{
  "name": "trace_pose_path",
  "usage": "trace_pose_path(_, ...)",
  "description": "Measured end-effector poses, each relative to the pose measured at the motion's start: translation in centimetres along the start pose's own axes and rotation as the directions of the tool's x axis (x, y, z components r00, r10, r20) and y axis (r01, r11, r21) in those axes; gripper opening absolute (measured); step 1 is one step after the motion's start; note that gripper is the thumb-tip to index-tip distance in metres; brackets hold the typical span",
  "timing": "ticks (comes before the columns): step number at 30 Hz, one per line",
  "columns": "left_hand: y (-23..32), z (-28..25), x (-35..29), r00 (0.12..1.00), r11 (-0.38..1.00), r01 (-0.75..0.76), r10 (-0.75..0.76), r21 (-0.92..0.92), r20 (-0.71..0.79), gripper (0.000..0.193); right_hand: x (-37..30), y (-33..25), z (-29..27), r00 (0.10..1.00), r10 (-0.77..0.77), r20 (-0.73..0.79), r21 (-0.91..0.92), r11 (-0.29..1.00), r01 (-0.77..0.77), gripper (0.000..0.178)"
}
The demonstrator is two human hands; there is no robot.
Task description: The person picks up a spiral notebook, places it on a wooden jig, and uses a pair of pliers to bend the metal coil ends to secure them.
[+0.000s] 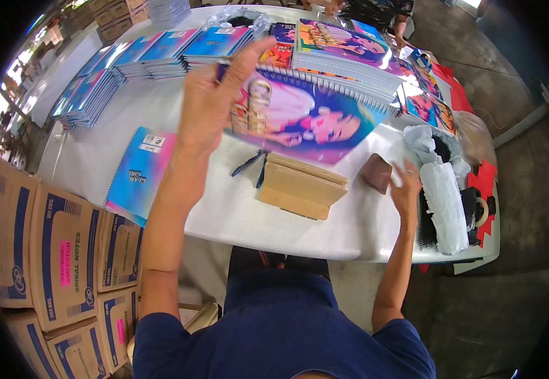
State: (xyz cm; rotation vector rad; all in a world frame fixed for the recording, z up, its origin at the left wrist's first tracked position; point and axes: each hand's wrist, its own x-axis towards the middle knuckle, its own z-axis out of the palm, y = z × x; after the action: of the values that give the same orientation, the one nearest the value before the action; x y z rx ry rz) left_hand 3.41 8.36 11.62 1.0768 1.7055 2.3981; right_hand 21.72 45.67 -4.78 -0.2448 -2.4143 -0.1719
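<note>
Your purple notebook (306,120) is up over the middle of the table, tipped, with its wire rings along the far edge. Your left hand (208,104) pinches it at its left end, but most of those fingers are hidden. Your right hand (406,188) is just beside a small dark brown block (376,173); its fingers look spread, but they are blurry, and you can't tell if they touch the block. Nearer to you sits a tan cardboard piece (303,196). A blue and pink notebook (138,177) lies flat on the left. Piles of blue notebooks (217,44) and a big pile of purple notebooks (344,60) stand at the back. The table (236,221) is white and smooth, and its edges look bent. On the right are a bumpy white roll (445,208) and a ring of tape (481,211), partly hidden. Brown boxes (66,252) are stacked on your left, and the gray floor (495,309) is dark on the right. Across the table, a person (375,9) is cut off at the top. The far left is too bright and small to make out.
</note>
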Motion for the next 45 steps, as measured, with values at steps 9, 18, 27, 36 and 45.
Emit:
trace_pose_path(9, 0.3, 2.0, -2.6, 0.946, 0.917, -0.324, 0.314, 0.231, 0.081, 0.050, 0.8, -29.3, 0.2, 0.946, -0.323, 0.018, 0.742, 0.638, 0.204, 0.038)
trace_pose_path(18, -3.6, 4.4, -7.3, 0.714, 0.293, -0.677, 0.481, 0.675, 0.509, 0.053, 0.3, -31.4, 6.2, 0.997, -0.077, 0.033, 0.602, 0.797, 0.042, 0.043)
trace_pose_path(27, -8.9, 6.2, -13.6, 0.693, 0.248, -0.721, 0.228, 0.647, 0.684, 0.053, -4.1, -28.8, 3.4, 0.988, -0.150, 0.035, 0.630, 0.771, 0.095, 0.044)
trace_pose_path(36, -7.5, 6.8, -12.4, 0.794, 0.376, -0.605, 0.211, 0.702, 0.571, 0.054, -5.6, -27.9, 3.0, 0.996, -0.093, -0.009, 0.725, 0.685, 0.070, 0.046)
trace_pose_path(45, -5.5, 6.8, -13.1, 0.843, 0.461, -0.494, 0.048, 0.737, 0.535, 0.061, -6.8, -17.7, -13.2, 0.929, -0.188, 0.319, 0.779, 0.610, -0.144, 0.038)
